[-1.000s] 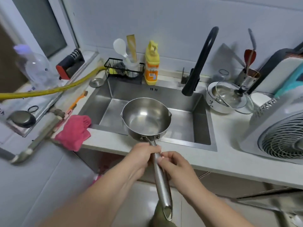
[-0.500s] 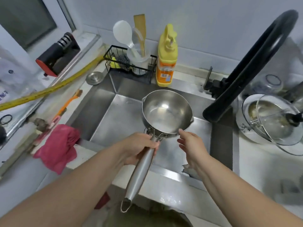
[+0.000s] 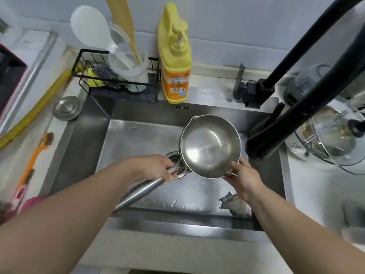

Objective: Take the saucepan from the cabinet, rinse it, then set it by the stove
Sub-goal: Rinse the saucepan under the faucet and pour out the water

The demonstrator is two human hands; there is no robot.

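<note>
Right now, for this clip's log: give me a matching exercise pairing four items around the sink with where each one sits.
Items:
1. saucepan
2. dish soap bottle
3. steel scourer
4. small metal lid

Places:
A. in the black wire rack
B. on the counter at the sink's back left corner
C. held over the sink basin
D. standing behind the sink, right of the rack

Pairs: 1-C, 2-D, 3-A, 4-B

Pale blue-grey wall behind. Light speckled tabletop around steel sink. Black arched faucet at right rear. Black wire rack and yellow soap bottle along back edge. Soft even light, glare on steel.
</note>
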